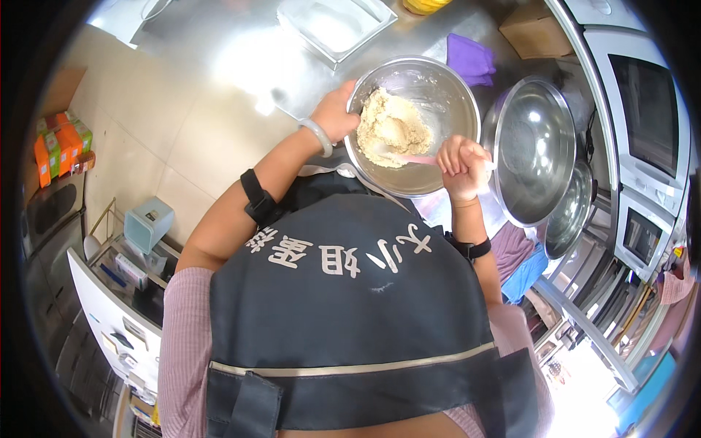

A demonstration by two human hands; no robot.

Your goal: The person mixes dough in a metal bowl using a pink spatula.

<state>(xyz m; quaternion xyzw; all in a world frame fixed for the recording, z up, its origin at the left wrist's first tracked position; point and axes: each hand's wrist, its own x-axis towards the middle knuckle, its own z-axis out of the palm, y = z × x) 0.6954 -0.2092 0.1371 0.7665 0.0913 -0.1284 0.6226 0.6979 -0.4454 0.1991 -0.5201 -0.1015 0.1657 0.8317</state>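
Note:
A round steel mixing bowl (454, 109) stands at the near edge of the metal counter, just beyond my apron. Pale yellow, crumbly dough (394, 125) lies in a clump toward its left side. My left hand (336, 113) grips the bowl's left rim, with the thumb over the inside edge. Over the bowl's right side, my right hand (464, 165) is closed around the handle of a pink spatula (420, 159). The spatula's pale blade reaches left into the lower part of the dough.
Larger steel bowls (537, 150) stand right of the mixing bowl. Behind it are a purple cloth (469, 58), a rectangular metal tray (336, 25) and a cardboard box (537, 33). White ovens (642, 109) line the right side. A light blue bin (148, 225) is at left.

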